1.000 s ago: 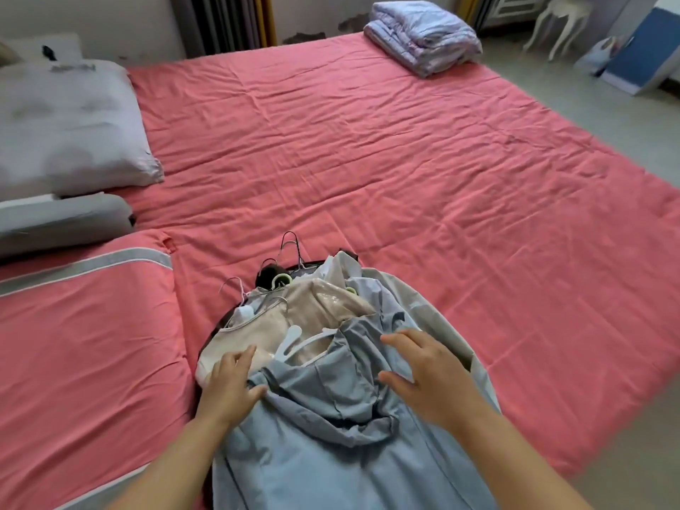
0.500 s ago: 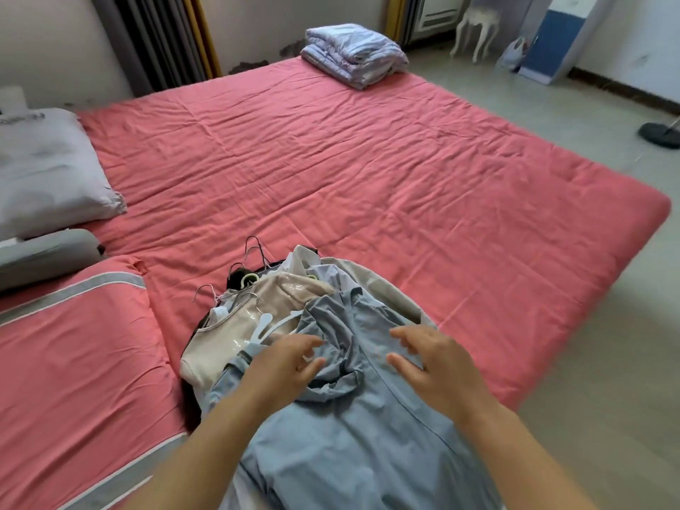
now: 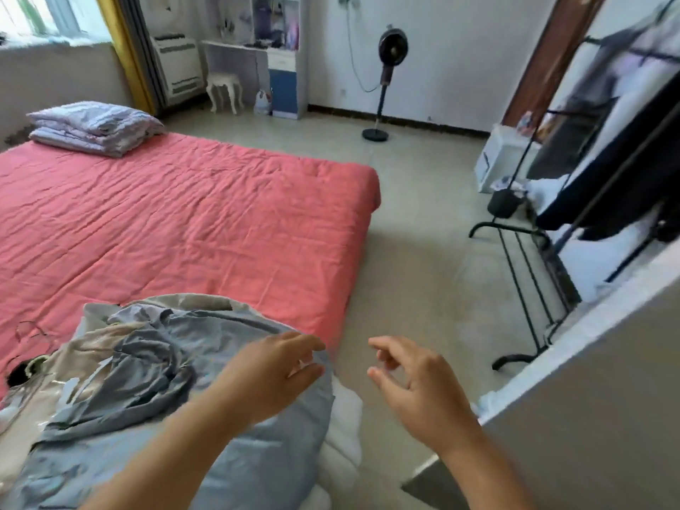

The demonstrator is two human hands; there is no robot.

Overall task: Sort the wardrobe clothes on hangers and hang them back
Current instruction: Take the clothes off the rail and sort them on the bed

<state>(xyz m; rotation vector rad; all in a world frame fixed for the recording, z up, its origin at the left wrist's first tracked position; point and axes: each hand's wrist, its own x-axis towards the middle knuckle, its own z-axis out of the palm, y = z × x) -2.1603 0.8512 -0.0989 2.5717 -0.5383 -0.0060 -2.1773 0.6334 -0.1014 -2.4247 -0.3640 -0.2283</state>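
Head view: pink bed (image 3: 191, 215) fills the left side; a standing fan (image 3: 386, 79) and a clothes rack (image 3: 533, 274) stand on the floor beyond. No legible writing or labels. The clothes pile (image 3: 154, 366) lies on the bed's near edge. Left hand (image 3: 272, 373) pinches the blue shirt (image 3: 257, 447) at its edge. Right hand (image 3: 415, 384) hovers beside the pile, fingers loosely curled, grasping nothing.

Folded quilt (image 3: 95, 127) on pink bed (image 3: 191, 222), standing fan (image 3: 386, 79), white stool (image 3: 223, 90)
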